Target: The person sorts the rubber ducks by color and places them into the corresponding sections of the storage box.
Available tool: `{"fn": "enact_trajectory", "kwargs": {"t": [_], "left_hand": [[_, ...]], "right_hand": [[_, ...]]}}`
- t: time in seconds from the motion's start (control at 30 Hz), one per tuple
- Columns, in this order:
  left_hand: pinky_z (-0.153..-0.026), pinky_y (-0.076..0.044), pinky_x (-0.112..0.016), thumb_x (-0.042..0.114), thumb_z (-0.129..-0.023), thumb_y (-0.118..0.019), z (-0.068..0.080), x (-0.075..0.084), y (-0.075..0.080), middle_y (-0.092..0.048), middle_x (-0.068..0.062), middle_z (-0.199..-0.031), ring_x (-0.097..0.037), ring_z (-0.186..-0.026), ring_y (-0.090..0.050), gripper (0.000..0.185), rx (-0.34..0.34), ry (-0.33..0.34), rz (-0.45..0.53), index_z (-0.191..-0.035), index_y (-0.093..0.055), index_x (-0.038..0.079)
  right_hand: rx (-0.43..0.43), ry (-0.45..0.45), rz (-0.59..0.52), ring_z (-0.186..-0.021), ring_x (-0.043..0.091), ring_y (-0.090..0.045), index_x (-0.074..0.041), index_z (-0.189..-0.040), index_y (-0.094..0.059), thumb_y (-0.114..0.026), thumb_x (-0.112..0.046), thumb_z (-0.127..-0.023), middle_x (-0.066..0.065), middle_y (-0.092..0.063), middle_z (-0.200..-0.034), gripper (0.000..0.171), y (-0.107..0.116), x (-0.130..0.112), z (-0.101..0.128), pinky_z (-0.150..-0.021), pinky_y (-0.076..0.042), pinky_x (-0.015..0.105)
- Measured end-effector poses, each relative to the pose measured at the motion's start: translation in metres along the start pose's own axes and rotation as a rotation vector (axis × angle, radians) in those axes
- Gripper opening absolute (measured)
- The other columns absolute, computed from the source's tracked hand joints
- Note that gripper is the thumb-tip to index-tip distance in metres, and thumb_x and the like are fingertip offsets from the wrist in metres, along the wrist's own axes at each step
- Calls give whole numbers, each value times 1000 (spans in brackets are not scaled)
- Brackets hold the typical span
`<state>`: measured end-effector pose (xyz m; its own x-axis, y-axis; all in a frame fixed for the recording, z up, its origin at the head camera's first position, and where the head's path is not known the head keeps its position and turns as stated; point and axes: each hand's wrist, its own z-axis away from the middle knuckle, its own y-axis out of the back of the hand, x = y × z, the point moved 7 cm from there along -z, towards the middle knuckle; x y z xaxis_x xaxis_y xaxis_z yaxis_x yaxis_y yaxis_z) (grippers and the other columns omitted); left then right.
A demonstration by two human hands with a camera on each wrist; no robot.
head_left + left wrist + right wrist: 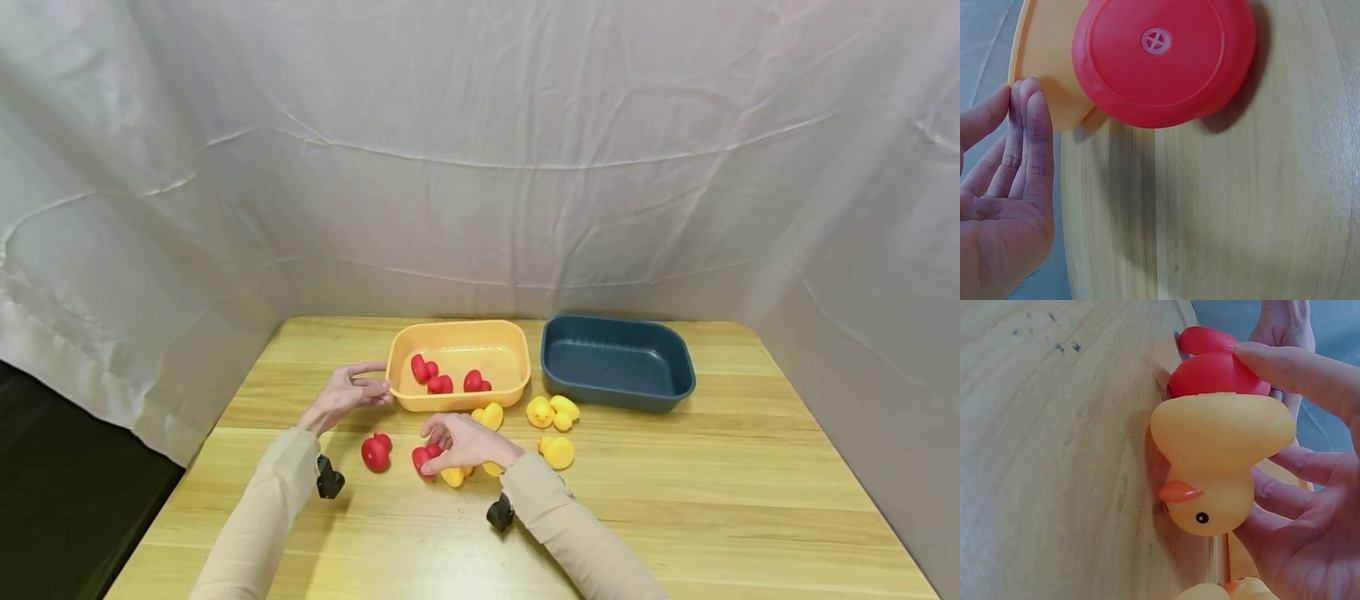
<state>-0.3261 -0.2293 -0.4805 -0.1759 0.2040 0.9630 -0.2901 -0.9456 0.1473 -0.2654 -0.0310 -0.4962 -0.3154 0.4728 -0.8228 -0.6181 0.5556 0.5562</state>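
Item: red toy [1216, 374], low at the worktop [720, 500], in front of the orange tray [450, 402]. Thumb of the right hand [472, 440] against it; whether the opposing fingers have closed on its far side cannot be told.

Item: yellow duck [1219, 431], beak side down, hard by the red toy. Chief risk: fingers spread this close could catch the duck too, or knock it away. Thumb contact alone might roll the rounded red toy aside.

Item: orange tray, three red toys [440, 384] inside, left rim pinched between thumb and fingers of the left hand [348, 402]. Risk: a pull on that rim could skid or tip the tray.

Item: second yellow duck [490, 416], before the tray's front wall. Risk: a forward sweep of the right hand may shove it.

Item: loose red toy [376, 452], near the left wrist. Risk: a dropped forearm could nudge it.
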Motion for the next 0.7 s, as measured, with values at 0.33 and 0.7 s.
{"fn": "enact_trajectory", "kwargs": {"t": [0.33,0.7], "left_hand": [[-96,-59,-44,3,-97,-64,0,0,0,-76,-19,-103,-20,-89,-75,62,0,-2,-2,-149,-34,-12],[-96,-60,-43,3,-97,-64,0,0,0,-76,-20,-104,-21,-89,-76,62,-2,-4,2,-149,-35,-12]], "right_hand": [[27,4,-36,-98,14,-61,-3,-120,-62,-84,-18,-81,9,-68,-110,47,1,0,-1,-88,-54,22],[97,12,-244,-104,16,-63,1,-127,-62,-79,-15,-86,12,-66,-120,47,8,1,1,-96,-57,27]]}}
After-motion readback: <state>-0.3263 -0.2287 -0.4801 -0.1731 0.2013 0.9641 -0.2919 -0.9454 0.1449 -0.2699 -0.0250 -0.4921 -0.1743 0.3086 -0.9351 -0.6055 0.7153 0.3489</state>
